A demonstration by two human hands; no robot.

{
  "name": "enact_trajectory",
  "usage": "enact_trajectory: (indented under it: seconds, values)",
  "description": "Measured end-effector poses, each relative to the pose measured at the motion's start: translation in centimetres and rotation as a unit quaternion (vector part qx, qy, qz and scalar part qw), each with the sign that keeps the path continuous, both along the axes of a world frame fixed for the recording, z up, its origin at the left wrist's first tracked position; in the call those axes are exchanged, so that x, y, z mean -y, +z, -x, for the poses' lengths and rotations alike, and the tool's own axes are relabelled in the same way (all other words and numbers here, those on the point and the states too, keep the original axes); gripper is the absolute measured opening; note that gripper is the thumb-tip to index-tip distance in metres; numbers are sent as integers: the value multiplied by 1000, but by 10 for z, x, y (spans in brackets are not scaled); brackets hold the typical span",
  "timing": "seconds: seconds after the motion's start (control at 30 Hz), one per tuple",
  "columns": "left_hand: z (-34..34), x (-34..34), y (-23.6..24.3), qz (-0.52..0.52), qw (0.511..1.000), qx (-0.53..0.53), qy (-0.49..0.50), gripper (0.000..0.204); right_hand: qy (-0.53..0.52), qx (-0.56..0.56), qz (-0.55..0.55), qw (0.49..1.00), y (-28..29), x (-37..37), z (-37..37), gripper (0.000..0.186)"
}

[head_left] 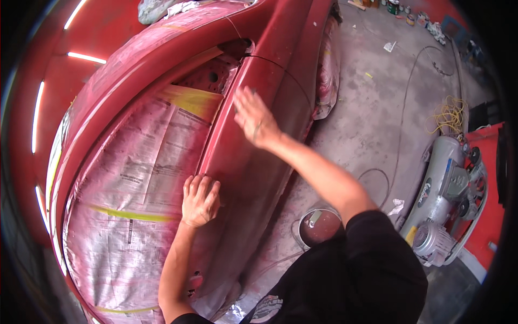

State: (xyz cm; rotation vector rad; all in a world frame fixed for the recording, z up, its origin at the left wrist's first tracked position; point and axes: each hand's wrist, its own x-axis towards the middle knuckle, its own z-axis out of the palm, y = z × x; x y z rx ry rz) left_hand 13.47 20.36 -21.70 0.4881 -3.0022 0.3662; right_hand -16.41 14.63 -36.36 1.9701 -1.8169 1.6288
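A red car door [237, 162] stretches ahead of me, its lower panel dull and dusty. Newspaper masking [145, 156], held with yellow tape [194, 101] and stained with pink overspray, covers the window opening. My left hand [200, 202] rests at the door's top edge, fingers bent over the sill; their tips are hidden. Farther forward, my right hand [256, 120] lies over the upper door panel near its front seam, fingers stretched out and slightly blurred. It holds nothing that I can see.
A grey air compressor [440, 189] stands on the right, with a coiled yellow hose [449, 115] beyond it. A round bucket [320, 227] sits on the floor beside me. A thin hose [402, 113] crosses the floor. Cans [394, 7] stand at the far right.
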Motion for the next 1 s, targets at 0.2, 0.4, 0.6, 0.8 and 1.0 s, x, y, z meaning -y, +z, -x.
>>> enact_trajectory:
  seconds: [0.2, 0.4, 0.6, 0.8, 1.0]
  values:
    - [12, 10, -2, 3, 1000, -13, -12, 54, -130, 96, -22, 987, 11, 40, 30, 62]
    - [8, 4, -2, 9, 1000, -5, -7, 50, -84, 82, 24, 993, -1, 49, 61, 60]
    - [2, 1, -4, 8, 1000, 1, -2, 51, -39, 123, -8, 992, -1, 0, -28, 66]
    - [9, 5, -5, 9, 1000, 0, -11, 54, -183, 183, -18, 966, -3, 64, 78, 62]
    - [2, 1, -4, 10, 1000, 10, 2, 52, -38, 140, -26, 989, -25, -5, -18, 70]
